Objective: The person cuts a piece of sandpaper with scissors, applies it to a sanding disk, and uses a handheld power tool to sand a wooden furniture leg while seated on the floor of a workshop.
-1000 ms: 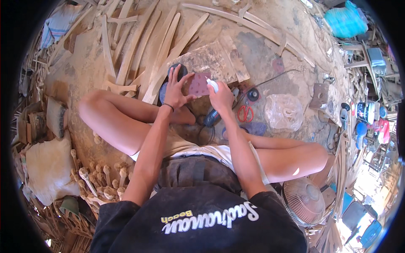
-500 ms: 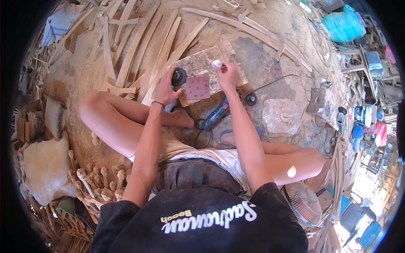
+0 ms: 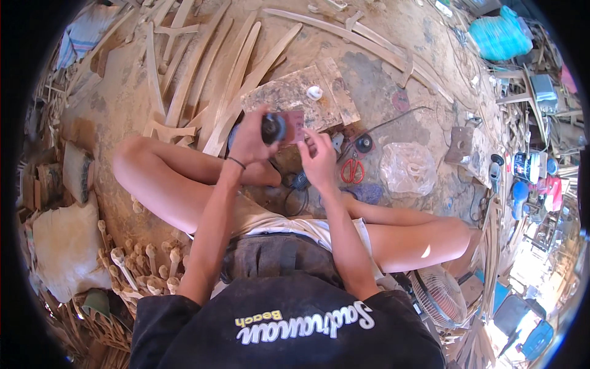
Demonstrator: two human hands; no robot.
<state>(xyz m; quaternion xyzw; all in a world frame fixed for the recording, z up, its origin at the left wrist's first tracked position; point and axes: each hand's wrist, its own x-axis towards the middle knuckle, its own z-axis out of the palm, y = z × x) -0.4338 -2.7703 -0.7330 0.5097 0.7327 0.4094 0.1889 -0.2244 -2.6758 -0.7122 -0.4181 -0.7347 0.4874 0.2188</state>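
My left hand (image 3: 251, 140) is wrapped round a black round sanding pad (image 3: 271, 129), somewhat blurred by motion. Beside the pad is a square of reddish sandpaper (image 3: 295, 123), its left part hidden behind the pad. My right hand (image 3: 318, 158) pinches the sandpaper's near right edge between thumb and fingers. Under and beyond both hands lies a worn wooden board (image 3: 276, 92). A small white glue container (image 3: 314, 93) rests on it, away from my fingers. A blue and black angle grinder (image 3: 300, 181) lies on the ground, partly covered by my right hand.
Red-handled scissors (image 3: 353, 171), a second black disc (image 3: 364, 143) and a clear plastic bag (image 3: 408, 168) lie to the right. Long curved wooden pieces (image 3: 246, 61) spread over the ground beyond. A fan (image 3: 439, 295) stands near right, carved sticks (image 3: 147, 264) near left.
My right hand has let go of the white container on the board and come nearer to grip the sandpaper. My left hand has raised and turned the black pad against the sandpaper.
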